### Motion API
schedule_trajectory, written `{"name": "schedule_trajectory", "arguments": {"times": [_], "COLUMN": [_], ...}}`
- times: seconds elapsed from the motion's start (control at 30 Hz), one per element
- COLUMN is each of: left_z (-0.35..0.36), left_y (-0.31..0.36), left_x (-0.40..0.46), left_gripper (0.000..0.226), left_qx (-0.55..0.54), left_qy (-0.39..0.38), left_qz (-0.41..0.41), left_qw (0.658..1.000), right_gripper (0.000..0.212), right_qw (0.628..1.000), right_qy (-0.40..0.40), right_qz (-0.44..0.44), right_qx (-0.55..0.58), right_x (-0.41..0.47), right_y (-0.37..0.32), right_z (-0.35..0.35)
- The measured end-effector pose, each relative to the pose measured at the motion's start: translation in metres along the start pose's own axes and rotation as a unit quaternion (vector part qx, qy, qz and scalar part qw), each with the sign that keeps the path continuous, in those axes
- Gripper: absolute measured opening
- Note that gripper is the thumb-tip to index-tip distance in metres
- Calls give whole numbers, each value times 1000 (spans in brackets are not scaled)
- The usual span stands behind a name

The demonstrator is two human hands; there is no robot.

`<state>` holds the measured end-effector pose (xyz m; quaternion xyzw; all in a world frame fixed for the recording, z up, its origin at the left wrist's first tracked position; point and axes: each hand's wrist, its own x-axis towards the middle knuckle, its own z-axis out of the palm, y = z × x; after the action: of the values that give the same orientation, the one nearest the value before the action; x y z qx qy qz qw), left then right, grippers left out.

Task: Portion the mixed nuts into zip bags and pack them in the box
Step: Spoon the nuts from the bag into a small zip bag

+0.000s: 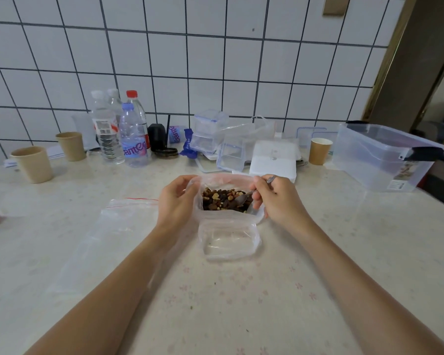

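Two hands working over the desk [215, 303]: left hand [173, 201] pinching the nut bag [231, 216] rim open, right hand [274, 198] gripping a spoon [244, 197] dipping into the mixed nuts [221, 198]. Risking a spill if that soft rim slips, scattering nuts beside the empty zip bag [113, 239], well apart from the box [385, 157].

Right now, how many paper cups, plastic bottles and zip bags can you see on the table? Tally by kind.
Paper cups: 3 (far left, behind it, right by the big box)
Plastic bottles: 4 (clustered at back left)
Zip bags: 3 (nut bag, small empty one, flat one on the left)
Total: 10
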<state>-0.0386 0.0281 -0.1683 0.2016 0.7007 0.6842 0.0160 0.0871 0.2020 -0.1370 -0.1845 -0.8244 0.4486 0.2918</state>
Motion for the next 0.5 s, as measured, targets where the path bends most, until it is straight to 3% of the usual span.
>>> {"name": "schedule_trajectory", "arguments": {"times": [0.5], "left_z": [4], "left_y": [-8], "left_x": [3], "left_gripper": [17], "left_qx": [24], "left_qy": [-4], "left_qz": [3], "left_qw": [1000], "right_gripper": [22], "right_qw": [978], "right_qy": [-25], "right_qz": [103], "right_qx": [181], "right_x": [3], "right_y": [22], "right_z": [24]}}
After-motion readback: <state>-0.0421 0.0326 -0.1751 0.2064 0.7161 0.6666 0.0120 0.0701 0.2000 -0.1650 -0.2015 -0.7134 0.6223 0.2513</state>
